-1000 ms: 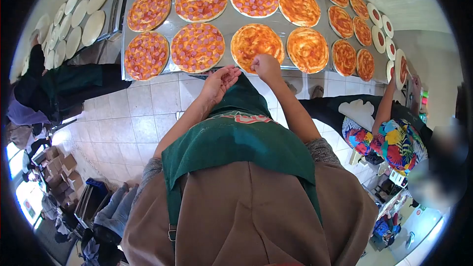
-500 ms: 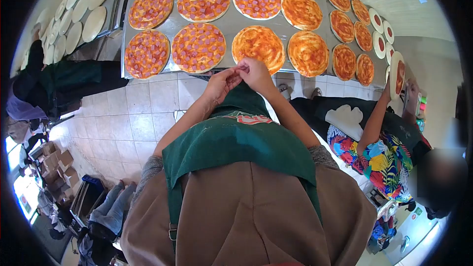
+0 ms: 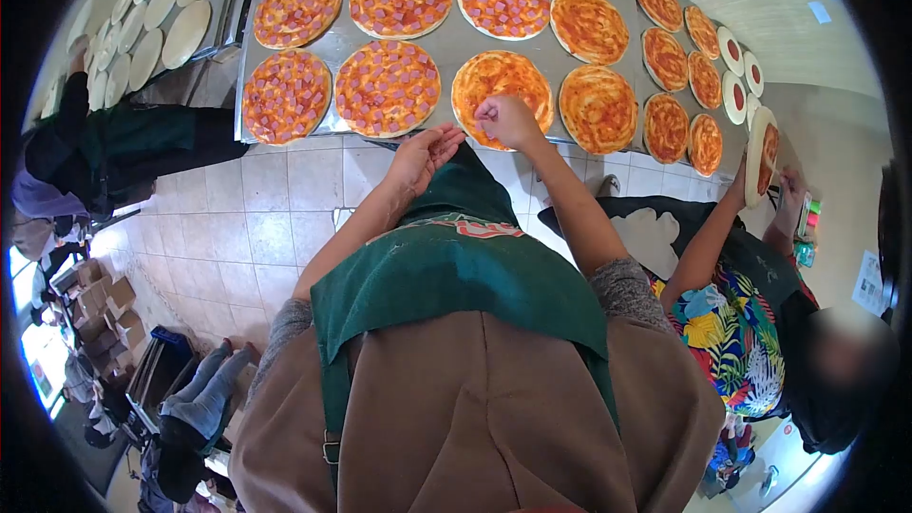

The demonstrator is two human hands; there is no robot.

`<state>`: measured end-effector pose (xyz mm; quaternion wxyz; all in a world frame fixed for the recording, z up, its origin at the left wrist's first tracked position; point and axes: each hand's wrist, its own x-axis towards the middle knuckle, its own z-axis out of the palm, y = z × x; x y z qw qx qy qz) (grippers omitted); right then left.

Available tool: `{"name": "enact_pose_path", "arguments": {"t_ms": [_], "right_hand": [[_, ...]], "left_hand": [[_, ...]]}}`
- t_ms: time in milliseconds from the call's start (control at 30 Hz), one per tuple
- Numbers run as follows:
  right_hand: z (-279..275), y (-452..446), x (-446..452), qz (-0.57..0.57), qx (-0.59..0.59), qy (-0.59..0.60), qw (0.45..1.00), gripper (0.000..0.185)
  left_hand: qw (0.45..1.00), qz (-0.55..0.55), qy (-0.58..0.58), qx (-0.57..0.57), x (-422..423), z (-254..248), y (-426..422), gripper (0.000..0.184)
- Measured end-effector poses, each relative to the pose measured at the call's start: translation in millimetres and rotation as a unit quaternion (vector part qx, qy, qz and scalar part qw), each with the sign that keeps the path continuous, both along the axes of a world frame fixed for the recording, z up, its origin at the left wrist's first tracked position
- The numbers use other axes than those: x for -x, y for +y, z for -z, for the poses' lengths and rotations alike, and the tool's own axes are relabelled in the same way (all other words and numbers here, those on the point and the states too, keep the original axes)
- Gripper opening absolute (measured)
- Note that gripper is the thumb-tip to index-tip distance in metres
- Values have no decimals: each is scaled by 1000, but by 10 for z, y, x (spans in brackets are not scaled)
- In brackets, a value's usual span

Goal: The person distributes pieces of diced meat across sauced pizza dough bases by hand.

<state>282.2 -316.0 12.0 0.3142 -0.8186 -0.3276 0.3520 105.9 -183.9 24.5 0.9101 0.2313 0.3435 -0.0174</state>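
My right hand [image 3: 508, 122] hovers over the near edge of a sauced pizza [image 3: 503, 76] without ham. Its fingertips are pinched together, and whatever they hold is too small to make out. To the left, just off the table's front edge, my left hand [image 3: 425, 157] is turned palm up, its fingers loosely extended and slightly curled. Nothing in that palm can be made out. Left of the sauced pizza lies a pizza with pink ham cubes [image 3: 388, 87], and to its right another sauced pizza [image 3: 598, 108] has no cubes.
Several more pizzas fill the metal table [image 3: 347, 43]. At right a co-worker in a floral shirt [image 3: 727, 332] holds up a partly sauced pizza base [image 3: 757, 160]. At left another person reaches toward a table of plain bases [image 3: 186, 35]. Cardboard boxes [image 3: 95, 299] stand lower left.
My hands were together at the table edge; the right has moved away, right and forward over the sauced pizza. My left stays near its place. The co-worker's held base has shifted slightly lower.
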Motion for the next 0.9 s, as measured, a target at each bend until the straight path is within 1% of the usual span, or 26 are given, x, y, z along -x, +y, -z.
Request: {"name": "enact_pose_path", "arguments": {"t_ms": [33, 133, 233, 333, 433, 467, 533, 633, 733, 833, 900], "right_hand": [[30, 27, 23, -38, 3, -77, 996, 13], [8, 94, 89, -71, 37, -161, 984, 12], [-64, 143, 120, -86, 46, -227, 969, 7], [-93, 150, 61, -6, -4, -133, 991, 9], [-61, 139, 18, -5, -105, -161, 981, 14], [-66, 136, -2, 19, -63, -83, 994, 15], [-334, 222, 43, 64, 20, 75, 995, 18], [-329, 281, 47, 30, 70, 53, 996, 14], [-205, 321, 20, -63, 84, -37, 994, 16], [-93, 343, 41, -84, 21, -195, 977, 9], [-83, 372, 15, -71, 38, -169, 982, 8]], "left_hand": [[1000, -3, 2, 1, 10, 1, 4, 38], [1000, -10, 5, 2, 22, -11, 10, 37], [1000, -15, 7, 3, 34, -33, 19, 37], [1000, -27, 4, 2, 63, -29, 46, 37], [999, -40, 10, -1, 72, -29, 50, 37], [999, -41, 13, -2, 73, -39, 52, 37], [999, -42, 13, -4, 74, -47, 59, 37], [999, -40, 9, -4, 86, -42, 58, 37], [999, -41, 9, -4, 100, -32, 59, 37], [999, -43, 9, -7, 108, -1, 58, 37], [999, -45, 9, -3, 108, -1, 69, 37]]}}
